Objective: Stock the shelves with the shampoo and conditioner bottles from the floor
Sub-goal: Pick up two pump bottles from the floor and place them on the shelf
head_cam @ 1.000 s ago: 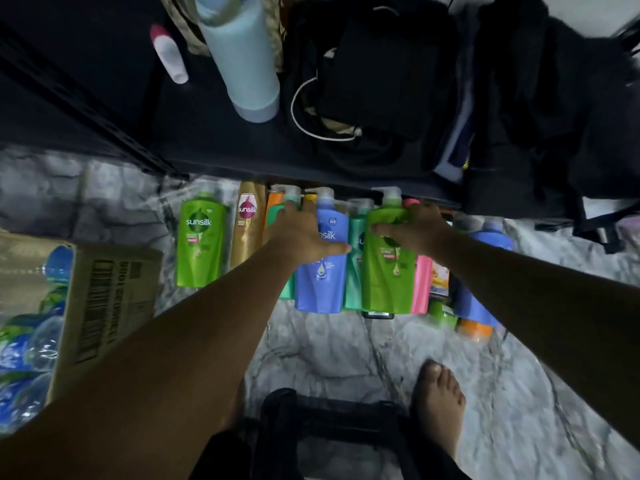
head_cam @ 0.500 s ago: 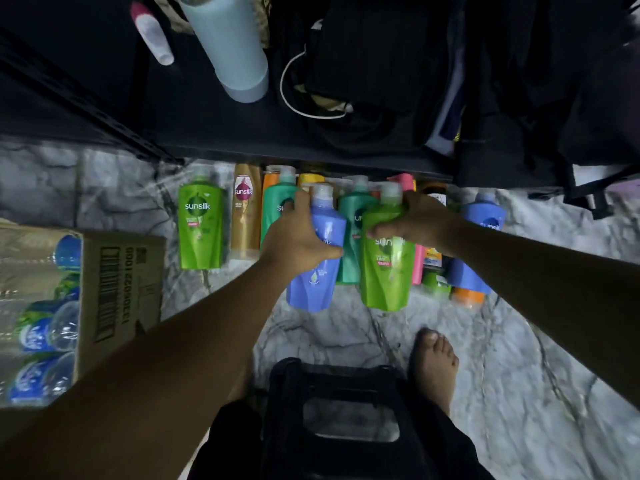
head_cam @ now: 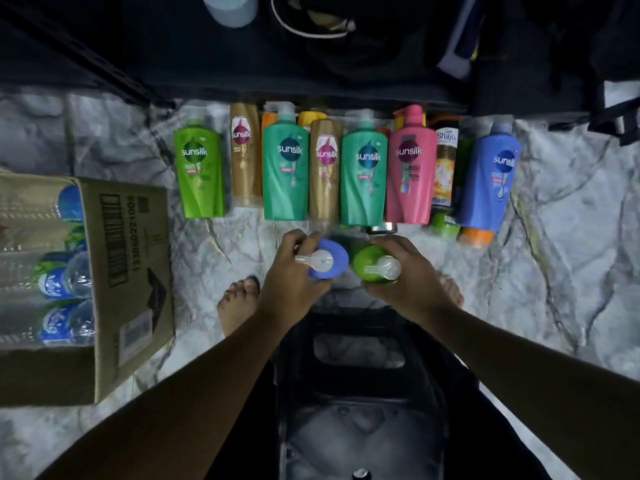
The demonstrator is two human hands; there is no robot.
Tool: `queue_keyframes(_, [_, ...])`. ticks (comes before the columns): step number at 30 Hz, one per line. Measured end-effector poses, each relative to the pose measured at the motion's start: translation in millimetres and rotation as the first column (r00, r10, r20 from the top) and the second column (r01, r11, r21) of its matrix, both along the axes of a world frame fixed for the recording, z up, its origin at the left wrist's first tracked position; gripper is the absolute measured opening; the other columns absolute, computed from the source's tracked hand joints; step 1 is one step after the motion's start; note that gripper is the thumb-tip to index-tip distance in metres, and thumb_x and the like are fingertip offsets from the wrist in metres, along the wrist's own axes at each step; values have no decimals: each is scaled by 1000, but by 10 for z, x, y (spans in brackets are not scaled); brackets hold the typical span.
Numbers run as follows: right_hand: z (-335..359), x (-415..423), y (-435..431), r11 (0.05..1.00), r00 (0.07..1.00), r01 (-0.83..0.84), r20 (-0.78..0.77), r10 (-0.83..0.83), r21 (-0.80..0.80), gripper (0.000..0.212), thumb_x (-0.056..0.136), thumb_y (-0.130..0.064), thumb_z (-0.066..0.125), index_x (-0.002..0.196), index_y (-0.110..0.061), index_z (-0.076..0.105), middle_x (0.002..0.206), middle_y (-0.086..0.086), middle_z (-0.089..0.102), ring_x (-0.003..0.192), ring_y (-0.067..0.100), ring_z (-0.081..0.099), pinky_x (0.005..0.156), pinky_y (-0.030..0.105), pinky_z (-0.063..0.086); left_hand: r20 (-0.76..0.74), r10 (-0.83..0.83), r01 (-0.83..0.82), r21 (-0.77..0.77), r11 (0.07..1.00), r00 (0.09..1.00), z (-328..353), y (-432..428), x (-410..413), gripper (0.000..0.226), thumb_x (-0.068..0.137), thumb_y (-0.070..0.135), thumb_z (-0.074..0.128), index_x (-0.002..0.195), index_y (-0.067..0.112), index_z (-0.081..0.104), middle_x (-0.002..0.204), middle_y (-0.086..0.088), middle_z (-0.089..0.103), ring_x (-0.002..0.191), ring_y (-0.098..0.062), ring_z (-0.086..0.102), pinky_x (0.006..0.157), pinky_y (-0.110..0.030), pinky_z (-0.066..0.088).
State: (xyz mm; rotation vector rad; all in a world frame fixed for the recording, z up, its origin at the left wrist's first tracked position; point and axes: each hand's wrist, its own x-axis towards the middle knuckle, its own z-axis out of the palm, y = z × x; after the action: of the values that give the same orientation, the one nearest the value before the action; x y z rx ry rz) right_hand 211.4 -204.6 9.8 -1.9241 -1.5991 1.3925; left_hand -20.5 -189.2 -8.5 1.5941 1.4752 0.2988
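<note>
**Left:** cardboard box point(head_cam: 135, 271) of water bottles, on the marble floor point(head_cam: 571, 237).

**Centre left:** our left hand point(head_cam: 294, 271), fingers curled round the blue pump bottle point(head_cam: 334, 252).

**Centre right:** green pump bottle point(head_cam: 363, 259), gripped by the fingers of our right hand point(head_cam: 410, 277).

**Attitude:** we hold both upright, side by side and clear of the floor, with the long axes pointing up at us.

**Destination:** dark shelf point(head_cam: 207, 64), far, beyond the floor row of Sunsilk bottles point(head_cam: 363, 168). We judge both hands equally near it.

**Near:** black stool point(head_cam: 301, 358).

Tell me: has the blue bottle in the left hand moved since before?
Yes. The blue bottle came out from between the teal bottles on the floor, toward the person; the left hand holds it in front of them.
</note>
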Motion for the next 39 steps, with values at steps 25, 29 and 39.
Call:
queue_keyframes(25, [1155, 163, 238, 936, 927, -349, 132, 352, -44, 77, 67, -35, 85, 138, -33, 54, 132, -9, 65, 113, 15, 62, 90, 31, 50, 40, -224, 227, -178, 957, 974, 1039, 224, -335, 71, 70, 20, 92, 131, 24, 57, 119, 6, 61, 102, -10, 59, 83, -11, 40])
queue_keyframes(29, [2503, 180, 204, 960, 958, -272, 106, 265, 60, 78, 65, -36, 88, 136, -28, 58, 122, -4, 70, 107, 19, 67, 85, 30, 52, 100, -227, 241, -166, 956, 969, 2416, 281, -295, 75, 67, 39, 91, 131, 23, 56, 121, 0, 59, 109, -13, 59, 92, -15, 42])
queue_keyframes(39, [6044, 199, 165, 915, 956, 247, -235, -176, 320, 72, 65, -17, 94, 124, -22, 53, 113, -24, 63, 103, -5, 62, 89, 10, 43, 109, -89, 87, 23, 996, 990, 6180, 508, -179, 80, 68, 40, 94, 138, 34, 56, 122, 18, 67, 113, -1, 63, 101, -28, 50])
